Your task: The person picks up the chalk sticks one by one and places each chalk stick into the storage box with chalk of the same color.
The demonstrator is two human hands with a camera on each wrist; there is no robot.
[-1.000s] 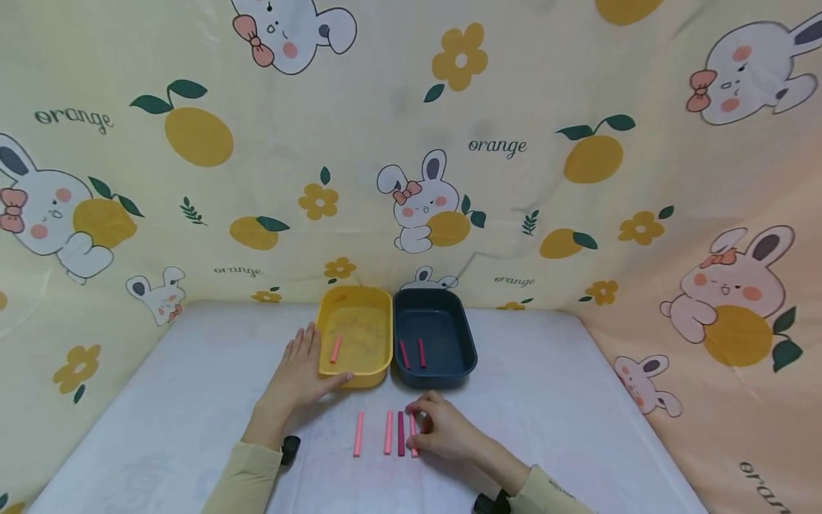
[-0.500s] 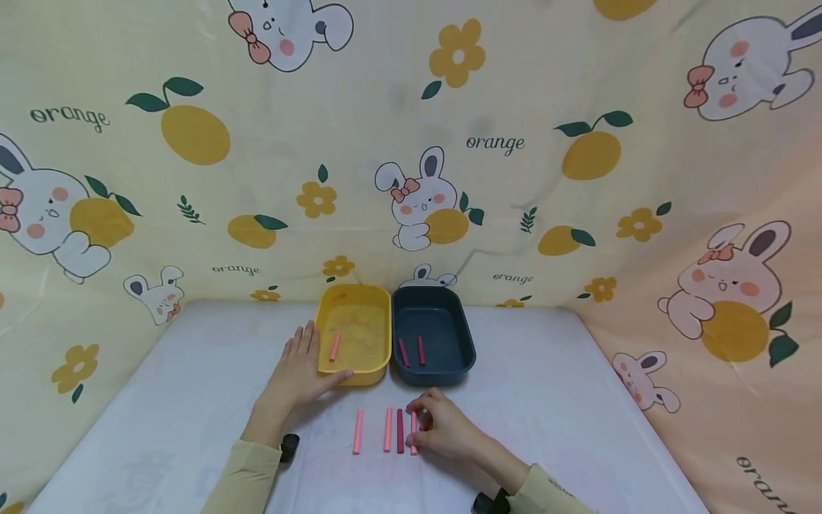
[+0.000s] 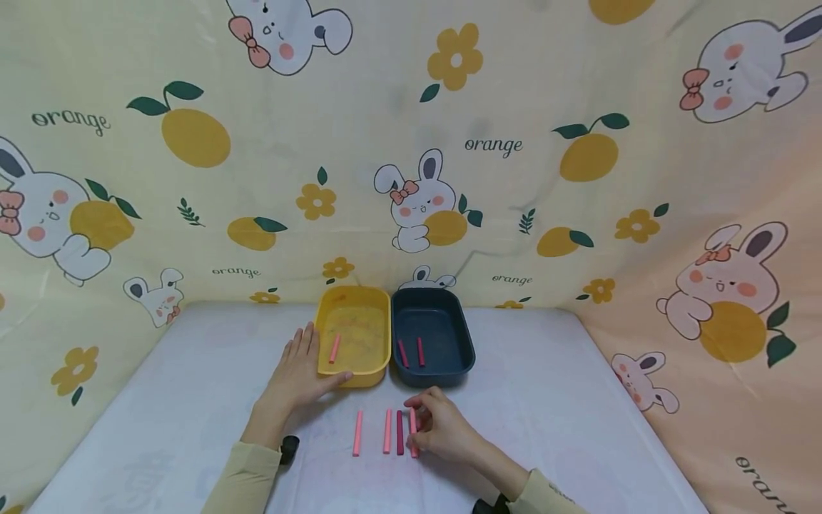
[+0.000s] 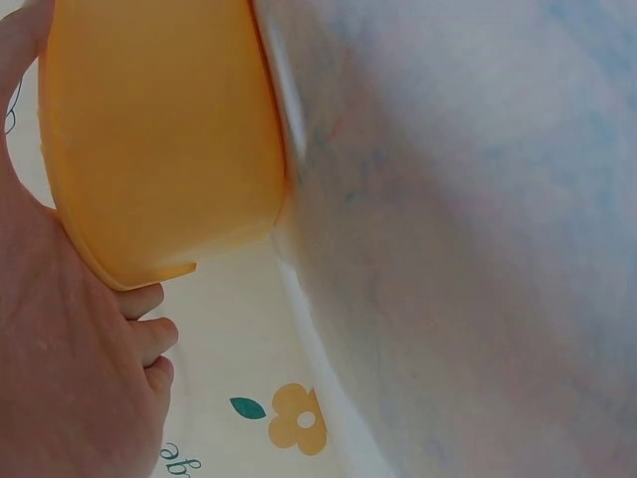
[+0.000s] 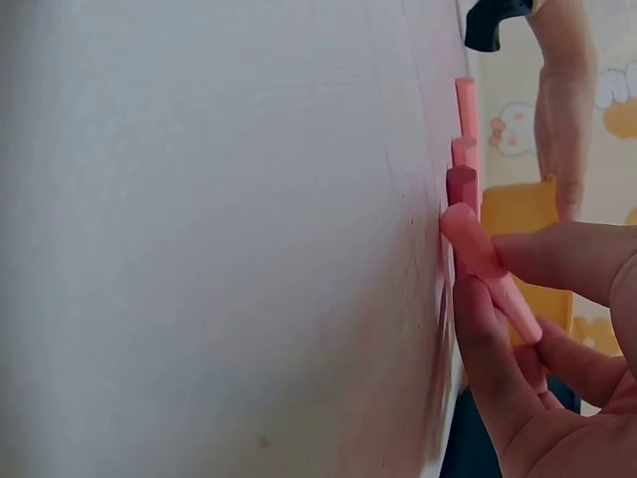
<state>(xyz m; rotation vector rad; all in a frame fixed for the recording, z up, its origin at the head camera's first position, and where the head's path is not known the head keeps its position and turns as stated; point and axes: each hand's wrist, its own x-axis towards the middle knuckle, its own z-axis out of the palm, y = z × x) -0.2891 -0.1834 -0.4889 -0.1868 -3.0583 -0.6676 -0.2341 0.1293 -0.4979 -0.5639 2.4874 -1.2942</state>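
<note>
1. Pinching a slim, straight, pale-pink stick (image 5: 480, 249) with a blunt end, the right hand (image 3: 446, 430) keeps it beside a dark magenta stick (image 3: 399, 434) on the white tabletop (image 3: 533, 400).
2. Left hand (image 3: 297, 373), fingers extended, touches the yellow plastic tub (image 3: 361, 332).

the left wrist view's top edge cuts off the yellow bin (image 4: 164, 129)

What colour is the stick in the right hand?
Light pink; the stick shows best in the right wrist view.
</note>
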